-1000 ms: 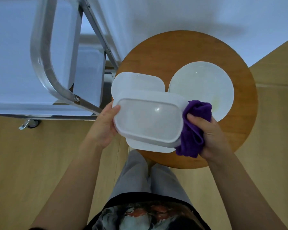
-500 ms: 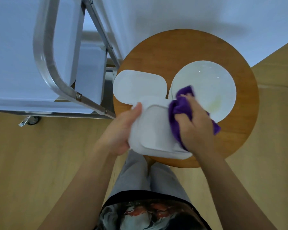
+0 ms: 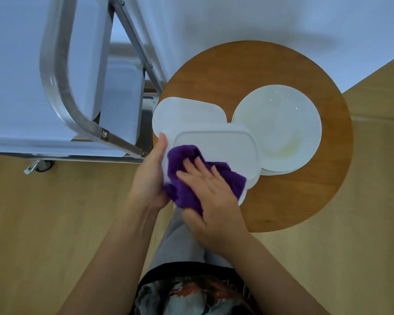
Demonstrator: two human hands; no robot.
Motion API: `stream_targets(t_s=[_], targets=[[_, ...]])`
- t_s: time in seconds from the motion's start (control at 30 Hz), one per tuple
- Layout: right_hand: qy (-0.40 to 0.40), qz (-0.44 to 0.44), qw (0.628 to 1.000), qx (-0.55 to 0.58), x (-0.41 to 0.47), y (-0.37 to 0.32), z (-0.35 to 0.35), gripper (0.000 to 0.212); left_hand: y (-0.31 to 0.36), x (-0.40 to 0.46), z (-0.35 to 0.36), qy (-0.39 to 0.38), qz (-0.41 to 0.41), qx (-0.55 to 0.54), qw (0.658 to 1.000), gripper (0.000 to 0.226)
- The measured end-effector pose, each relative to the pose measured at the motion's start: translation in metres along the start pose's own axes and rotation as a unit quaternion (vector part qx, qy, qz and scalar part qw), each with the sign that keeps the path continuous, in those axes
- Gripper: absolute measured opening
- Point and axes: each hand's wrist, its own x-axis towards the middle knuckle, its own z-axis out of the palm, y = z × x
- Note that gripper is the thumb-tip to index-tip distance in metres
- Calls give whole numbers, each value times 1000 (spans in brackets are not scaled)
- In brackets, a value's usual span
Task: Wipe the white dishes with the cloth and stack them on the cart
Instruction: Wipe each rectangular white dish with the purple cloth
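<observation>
Right hand [image 3: 210, 192], fingers flat, now presses purple cloth [image 3: 184, 169] at frame centre onto rectangular dish [image 3: 223, 146], cloth shifted leftward. Left hand [image 3: 151, 176] grips dish's left edge, dish turned flatter.

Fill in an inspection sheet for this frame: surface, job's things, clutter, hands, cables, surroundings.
Surface: round wooden table, bare wood showing at the far and right sides.
Job's things: white rectangular dish held over the table's near edge; purple cloth spread on its left part; another rectangular dish behind it; round plate to the right with a faint yellowish mark; metal cart to the left, no dishes seen on it.
Clutter: nothing seen.
Hands: left hand grips the held dish's left edge; right hand presses the cloth with flat fingers.
Cables: nothing seen.
Surroundings: wood floor, white wall, cart caster.
</observation>
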Motion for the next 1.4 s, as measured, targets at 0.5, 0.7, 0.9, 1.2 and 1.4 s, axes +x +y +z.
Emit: stream_targets(t_s=[0.5,0.7,0.9,1.2,1.4], targets=[[108,484,716,491,-12,82,-84,28,12,-13,-50,-119,48,155,979,63],[-113,553,637,526,-13,83,-80,44,23,-7,-59,-226,24,310,923,67],[-70,591,554,582,-26,83,-58,22,13,-2,-59,-111,61,346,930,62],[18,570,557,604,-34,91,-53,53,0,0,-46,-34,-63,377,924,100],[85,536,696,469,-37,105,-53,50,-6,5,-59,18,-239,420,875,50]])
